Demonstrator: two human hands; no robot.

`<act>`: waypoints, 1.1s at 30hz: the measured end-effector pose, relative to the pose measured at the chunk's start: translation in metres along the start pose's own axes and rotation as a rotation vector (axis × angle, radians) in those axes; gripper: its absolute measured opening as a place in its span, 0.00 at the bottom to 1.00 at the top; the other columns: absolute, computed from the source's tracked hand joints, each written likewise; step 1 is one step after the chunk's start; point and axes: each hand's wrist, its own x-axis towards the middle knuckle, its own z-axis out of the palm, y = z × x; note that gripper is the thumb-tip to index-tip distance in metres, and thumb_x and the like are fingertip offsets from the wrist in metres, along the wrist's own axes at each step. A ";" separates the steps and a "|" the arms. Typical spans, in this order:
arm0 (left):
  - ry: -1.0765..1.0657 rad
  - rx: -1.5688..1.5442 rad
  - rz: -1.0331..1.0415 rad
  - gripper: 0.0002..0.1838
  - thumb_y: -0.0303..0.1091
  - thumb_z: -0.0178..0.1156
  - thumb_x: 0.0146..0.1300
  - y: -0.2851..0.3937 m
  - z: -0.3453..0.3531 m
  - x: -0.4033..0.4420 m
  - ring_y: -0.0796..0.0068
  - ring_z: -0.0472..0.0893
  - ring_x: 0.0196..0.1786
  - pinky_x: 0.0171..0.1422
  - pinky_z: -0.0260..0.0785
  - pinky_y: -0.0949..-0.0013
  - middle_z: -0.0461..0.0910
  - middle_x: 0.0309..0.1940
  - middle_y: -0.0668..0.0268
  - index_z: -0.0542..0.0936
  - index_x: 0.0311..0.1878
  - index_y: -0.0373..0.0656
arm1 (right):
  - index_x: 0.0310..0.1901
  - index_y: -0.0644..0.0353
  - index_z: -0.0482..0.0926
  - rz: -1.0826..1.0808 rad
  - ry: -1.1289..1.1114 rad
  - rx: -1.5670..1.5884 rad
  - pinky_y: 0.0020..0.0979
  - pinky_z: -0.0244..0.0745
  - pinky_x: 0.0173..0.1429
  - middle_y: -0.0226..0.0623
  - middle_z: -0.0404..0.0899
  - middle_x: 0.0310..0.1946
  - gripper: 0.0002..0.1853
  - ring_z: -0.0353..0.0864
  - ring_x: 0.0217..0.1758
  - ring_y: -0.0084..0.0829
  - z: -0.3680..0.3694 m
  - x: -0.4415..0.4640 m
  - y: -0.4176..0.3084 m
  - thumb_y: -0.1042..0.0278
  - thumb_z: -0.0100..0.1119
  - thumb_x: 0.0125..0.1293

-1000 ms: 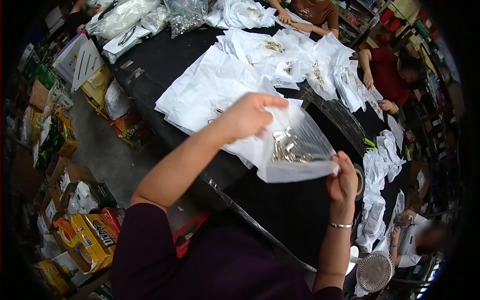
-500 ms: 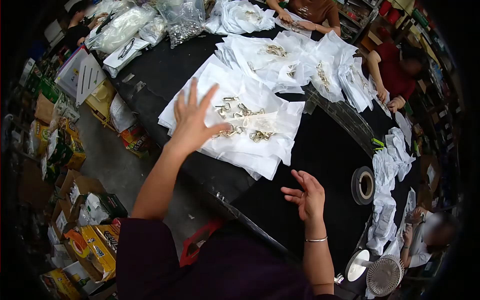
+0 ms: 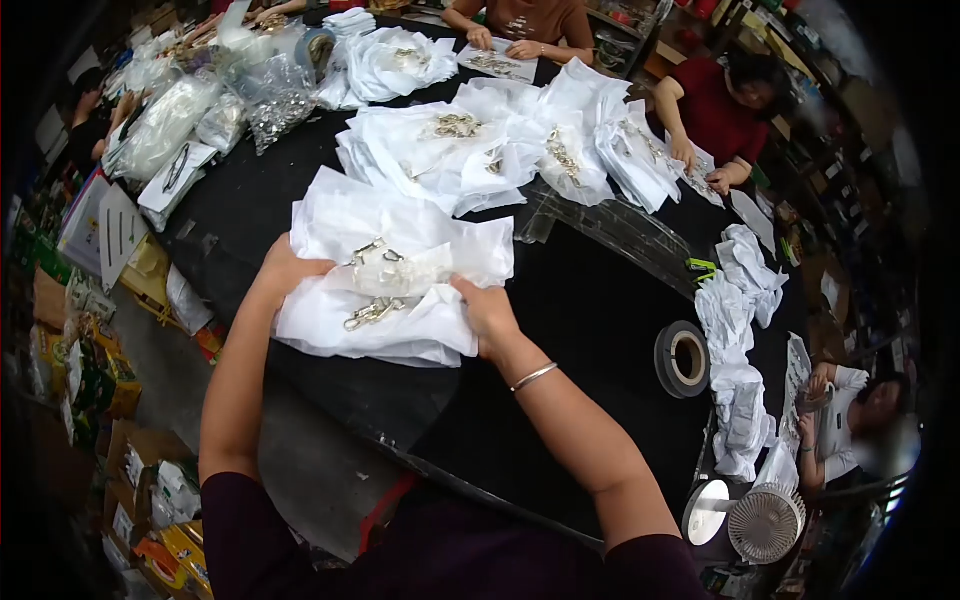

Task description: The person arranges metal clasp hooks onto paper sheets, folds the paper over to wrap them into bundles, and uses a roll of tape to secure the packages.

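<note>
A stack of thin white sheets (image 3: 410, 238) lies over the near part of the black table, with metal clasps (image 3: 375, 312) on top in two small groups. My left hand (image 3: 290, 268) grips the stack's left edge, thumb on top and its other fingers hidden underneath. At the opposite edge, my right hand (image 3: 487, 312) is closed on the stack, its thumb over the top and the other fingers mostly out of sight. A strip of clear film (image 3: 385, 275) runs between the clasp groups.
More white stacks with metal pieces (image 3: 455, 125) spread behind. Right of me are a tape roll (image 3: 682, 358), crumpled white bundles (image 3: 738, 390) and a small fan (image 3: 766, 523). Plastic bags (image 3: 165, 130) fill the far left. Co-workers' hands (image 3: 505, 48) handle sheets across the black table (image 3: 590, 300).
Both hands were apart and spread, the left over the stack, the right off it. Now they grip its two sides. The sheets look more bunched, and the camera view has shifted.
</note>
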 end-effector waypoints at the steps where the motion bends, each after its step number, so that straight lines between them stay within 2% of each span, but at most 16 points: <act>1: -0.070 -0.192 -0.068 0.30 0.27 0.73 0.55 0.007 0.001 -0.005 0.63 0.85 0.40 0.47 0.80 0.66 0.85 0.47 0.49 0.76 0.60 0.24 | 0.53 0.83 0.75 -0.041 -0.005 -0.069 0.35 0.84 0.35 0.56 0.82 0.43 0.26 0.84 0.34 0.37 0.003 0.002 0.002 0.60 0.62 0.72; 3: -0.055 -0.246 -0.143 0.22 0.24 0.70 0.56 0.022 0.007 -0.018 0.69 0.84 0.33 0.39 0.79 0.71 0.87 0.41 0.54 0.80 0.54 0.24 | 0.50 0.82 0.76 -0.115 -0.035 -0.209 0.36 0.83 0.35 0.55 0.81 0.42 0.22 0.82 0.33 0.36 0.008 0.007 0.008 0.66 0.66 0.68; 5: 0.003 -0.289 -0.098 0.21 0.23 0.69 0.58 0.023 0.010 -0.028 0.70 0.83 0.32 0.38 0.78 0.72 0.87 0.41 0.53 0.80 0.54 0.24 | 0.52 0.77 0.77 -0.383 -0.021 -0.855 0.42 0.80 0.50 0.59 0.77 0.50 0.21 0.79 0.45 0.43 -0.002 0.008 0.009 0.66 0.66 0.66; 6: 0.025 -0.316 -0.087 0.20 0.23 0.68 0.59 0.021 0.010 -0.033 0.70 0.83 0.33 0.38 0.77 0.72 0.87 0.42 0.53 0.80 0.54 0.24 | 0.52 0.77 0.77 -0.373 -0.024 -0.856 0.42 0.80 0.50 0.59 0.77 0.50 0.21 0.79 0.45 0.43 -0.001 0.009 0.014 0.66 0.66 0.66; 10: 0.079 -0.391 -0.123 0.19 0.23 0.65 0.62 0.004 0.007 -0.061 0.71 0.83 0.35 0.42 0.76 0.74 0.87 0.42 0.53 0.80 0.56 0.25 | 0.54 0.70 0.77 -0.791 0.180 -0.963 0.43 0.73 0.61 0.60 0.74 0.54 0.20 0.73 0.57 0.48 0.007 0.016 0.028 0.66 0.66 0.65; 13: 0.139 -0.459 -0.199 0.20 0.23 0.64 0.63 -0.006 0.004 -0.079 0.71 0.83 0.36 0.42 0.76 0.74 0.87 0.43 0.53 0.79 0.57 0.25 | 0.56 0.69 0.76 -0.740 0.053 -0.903 0.41 0.72 0.63 0.57 0.74 0.55 0.21 0.71 0.59 0.46 0.022 0.013 0.020 0.68 0.66 0.64; 16: 0.185 -0.442 -0.151 0.28 0.19 0.57 0.60 -0.015 0.002 -0.089 0.70 0.83 0.41 0.45 0.75 0.76 0.85 0.50 0.52 0.74 0.67 0.31 | 0.58 0.68 0.75 -0.702 -0.072 -0.823 0.40 0.71 0.65 0.55 0.74 0.55 0.22 0.69 0.62 0.45 0.036 0.006 0.006 0.70 0.66 0.63; 20: 0.244 -0.465 -0.072 0.36 0.16 0.51 0.56 -0.012 0.008 -0.091 0.67 0.84 0.45 0.48 0.75 0.77 0.84 0.55 0.52 0.70 0.72 0.36 | 0.58 0.67 0.74 -0.399 -0.080 -0.409 0.36 0.73 0.63 0.50 0.76 0.54 0.21 0.73 0.58 0.40 0.040 -0.006 0.002 0.76 0.63 0.63; 24: 0.156 -0.635 -0.064 0.35 0.15 0.51 0.55 -0.030 0.011 -0.075 0.64 0.85 0.44 0.47 0.76 0.76 0.85 0.54 0.52 0.70 0.72 0.35 | 0.59 0.67 0.74 -0.310 -0.093 -0.182 0.33 0.75 0.62 0.48 0.77 0.54 0.22 0.77 0.54 0.36 0.048 0.003 0.013 0.82 0.59 0.62; 27: 0.196 -0.758 -0.151 0.32 0.15 0.51 0.55 -0.029 0.010 -0.083 0.62 0.87 0.44 0.46 0.78 0.74 0.86 0.51 0.51 0.74 0.67 0.31 | 0.58 0.68 0.75 -0.162 -0.187 0.341 0.29 0.80 0.53 0.49 0.81 0.50 0.23 0.82 0.45 0.33 0.051 0.005 0.016 0.89 0.55 0.60; 31: 0.233 -0.680 -0.292 0.25 0.15 0.52 0.58 -0.041 0.008 -0.086 0.64 0.87 0.44 0.47 0.80 0.71 0.86 0.49 0.51 0.78 0.60 0.28 | 0.57 0.70 0.76 -0.004 -0.115 0.419 0.28 0.83 0.46 0.51 0.85 0.44 0.24 0.85 0.39 0.34 0.023 0.026 0.014 0.89 0.55 0.57; 33: 0.242 -0.740 -0.325 0.23 0.15 0.52 0.58 -0.021 0.036 -0.091 0.65 0.87 0.44 0.47 0.80 0.70 0.86 0.50 0.50 0.79 0.59 0.27 | 0.56 0.72 0.77 -0.110 -0.045 0.293 0.27 0.83 0.44 0.52 0.86 0.44 0.23 0.86 0.38 0.34 0.002 0.018 -0.026 0.89 0.56 0.56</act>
